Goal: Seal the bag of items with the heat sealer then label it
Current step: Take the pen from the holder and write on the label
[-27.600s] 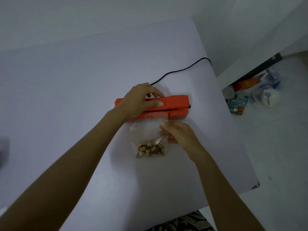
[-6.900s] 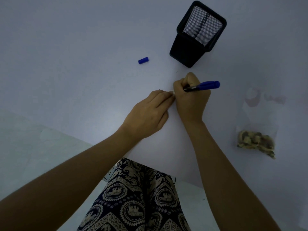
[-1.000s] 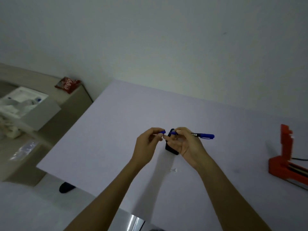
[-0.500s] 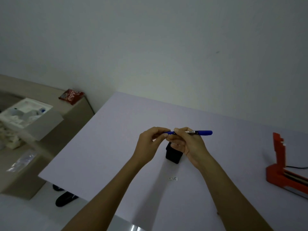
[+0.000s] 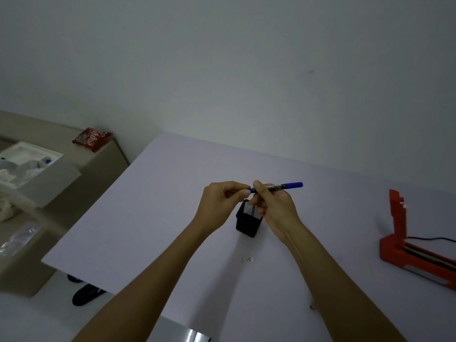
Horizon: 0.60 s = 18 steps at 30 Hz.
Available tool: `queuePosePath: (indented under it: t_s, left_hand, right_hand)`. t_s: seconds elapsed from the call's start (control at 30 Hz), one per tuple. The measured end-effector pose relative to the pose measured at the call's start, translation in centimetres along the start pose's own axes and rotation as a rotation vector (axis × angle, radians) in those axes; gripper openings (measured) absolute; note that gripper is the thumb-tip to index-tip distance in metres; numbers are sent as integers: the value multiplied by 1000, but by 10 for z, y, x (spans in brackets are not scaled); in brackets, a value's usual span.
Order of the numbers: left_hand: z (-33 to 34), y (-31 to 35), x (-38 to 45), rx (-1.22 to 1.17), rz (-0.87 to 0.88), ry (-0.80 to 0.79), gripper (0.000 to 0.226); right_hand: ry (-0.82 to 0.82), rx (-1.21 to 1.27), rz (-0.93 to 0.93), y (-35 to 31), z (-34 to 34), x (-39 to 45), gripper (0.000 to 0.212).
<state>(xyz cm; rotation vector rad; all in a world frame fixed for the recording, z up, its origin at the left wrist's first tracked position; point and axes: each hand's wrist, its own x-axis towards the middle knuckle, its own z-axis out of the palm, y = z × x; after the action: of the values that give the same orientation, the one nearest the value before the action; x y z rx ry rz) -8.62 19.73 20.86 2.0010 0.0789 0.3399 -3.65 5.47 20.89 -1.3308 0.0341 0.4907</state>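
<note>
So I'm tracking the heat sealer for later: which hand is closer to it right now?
The right hand. It holds the pen above the pen holder, with the heat sealer off to its right. The left hand is farther left, at the pen's tip.

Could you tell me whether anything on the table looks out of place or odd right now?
Little stands out. The small label lies loose on the table, not on any bag, and no bag is in view. The heat sealer sits with its lid raised. Both hands, left hand and right hand, hold the blue marker above the black mesh holder.
</note>
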Motion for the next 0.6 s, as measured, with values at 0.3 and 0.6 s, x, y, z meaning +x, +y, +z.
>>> queuePosePath:
  t_s: [0.3, 0.6]
  left_hand:
    - [-9, -53, 21, 144, -198, 26, 16]
    - [30, -102, 34, 345, -266, -57, 16]
  right_hand:
    - [85, -210, 220, 22, -46, 19, 23]
    - [117, -318, 380, 59, -75, 42, 7]
